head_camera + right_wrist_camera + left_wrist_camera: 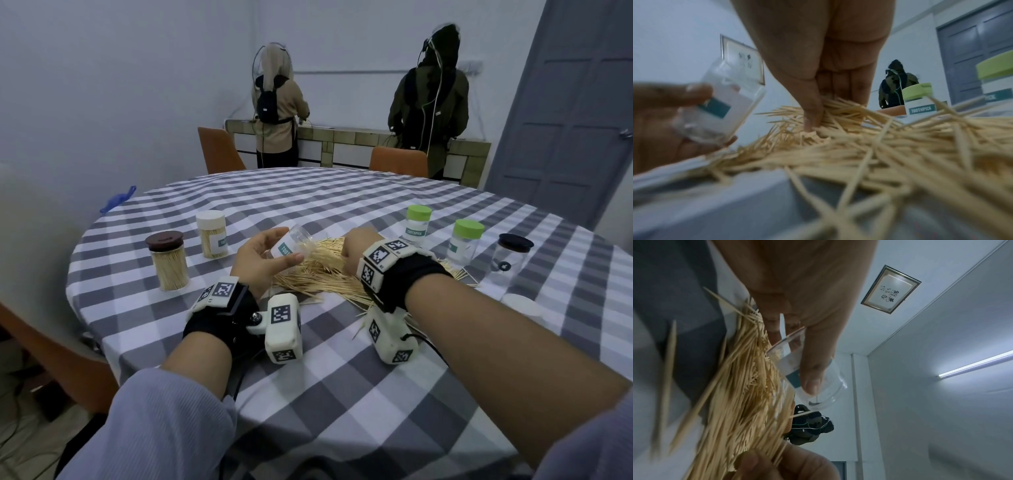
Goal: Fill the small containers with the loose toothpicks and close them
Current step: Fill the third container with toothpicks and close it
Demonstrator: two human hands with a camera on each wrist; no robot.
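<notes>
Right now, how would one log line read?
left hand: holds clear plastic toothpick container, lidless | right hand: gathering loose wooden toothpicks

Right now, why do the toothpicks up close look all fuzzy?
In the right wrist view the nearest toothpicks sit too close to the lens, so they blur; the fingers farther in look sharper. In the left wrist view the near ones blur too. The head view shows the pile crisply.

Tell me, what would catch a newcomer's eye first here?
The heap of loose toothpicks mid-table on the checked cloth, with the right hand digging into it. Beside it the left hand holds a clear open container tilted toward the heap.
</notes>
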